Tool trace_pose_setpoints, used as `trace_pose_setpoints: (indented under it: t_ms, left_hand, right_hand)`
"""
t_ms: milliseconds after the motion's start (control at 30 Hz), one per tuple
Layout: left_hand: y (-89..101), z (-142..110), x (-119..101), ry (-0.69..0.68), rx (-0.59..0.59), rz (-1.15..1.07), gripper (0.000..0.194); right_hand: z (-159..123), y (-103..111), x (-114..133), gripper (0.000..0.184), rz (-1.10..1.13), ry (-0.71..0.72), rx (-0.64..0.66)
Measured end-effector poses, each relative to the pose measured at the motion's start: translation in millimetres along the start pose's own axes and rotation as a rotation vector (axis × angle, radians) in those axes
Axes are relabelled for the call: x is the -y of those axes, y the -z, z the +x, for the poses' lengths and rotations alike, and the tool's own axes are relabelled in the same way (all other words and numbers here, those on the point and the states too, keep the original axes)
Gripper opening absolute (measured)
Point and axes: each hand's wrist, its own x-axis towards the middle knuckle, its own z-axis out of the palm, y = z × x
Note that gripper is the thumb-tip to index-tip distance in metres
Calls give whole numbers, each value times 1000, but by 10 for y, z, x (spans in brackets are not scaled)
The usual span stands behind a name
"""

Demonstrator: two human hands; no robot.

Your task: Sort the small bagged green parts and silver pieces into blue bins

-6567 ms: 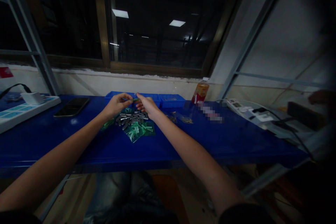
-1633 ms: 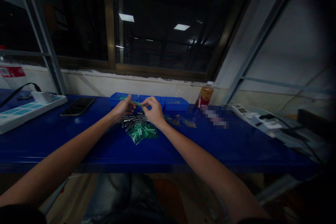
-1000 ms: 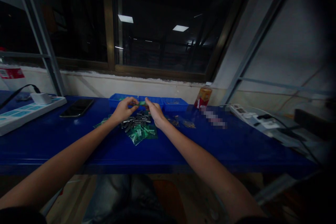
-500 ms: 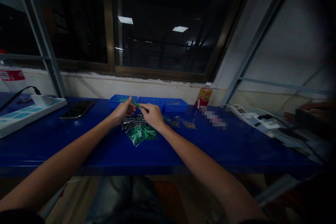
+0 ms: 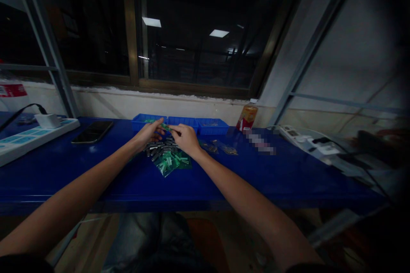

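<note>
Between my two hands is a small green plastic bag (image 5: 166, 127), held above the table. My left hand (image 5: 150, 134) pinches its left end with thumb and fingers. At its right end, the fingertips of my right hand (image 5: 186, 137) are closed on it. Below them lies a pile of small dark and silvery metal parts (image 5: 159, 148). In front of the pile, clear green bags (image 5: 168, 162) with pale strips lie flat on the table. Just behind my hands stand three blue trays (image 5: 137, 124) in a row; the left one has green pieces in it.
Small clear bags of brownish parts (image 5: 229, 149) lie right of my right hand. A phone (image 5: 92, 132) and a white power strip (image 5: 64, 127) are at left. A drink bottle (image 5: 247, 117) stands at back right, near another power strip (image 5: 307, 141). Metal posts rise on both sides.
Both hands stay nearly in place on the green bag, which lies a little flatter between them. The whole view has shifted slightly.
</note>
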Motion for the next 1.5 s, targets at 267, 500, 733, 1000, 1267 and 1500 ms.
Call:
trace_pose_setpoints:
  t_ms: [267, 500, 733, 1000, 1267, 1500]
  left_hand:
    - [-20, 16, 22, -107, -6, -6, 27]
    - [-6, 27, 61, -405, -67, 286, 28]
    - [-54, -26, 59, -824, -24, 887, 26]
    - [-91, -23, 48, -682, 7, 783, 29]
    - [-17, 30, 19, -76, -43, 132, 63]
    - [11, 41, 0, 16, -90, -43, 27]
  right_hand:
    - [-2, 9, -2, 35, 38, 0, -37]
    - [56, -48, -1, 22, 333, -183, -53]
    - [93, -26, -21, 25, 862, -664, 15]
    - [76, -39, -92, 20, 611, -446, -83]
    - [8, -22, 5, 27, 128, 22, -63]
    - [2, -21, 4, 32, 85, 58, -47]
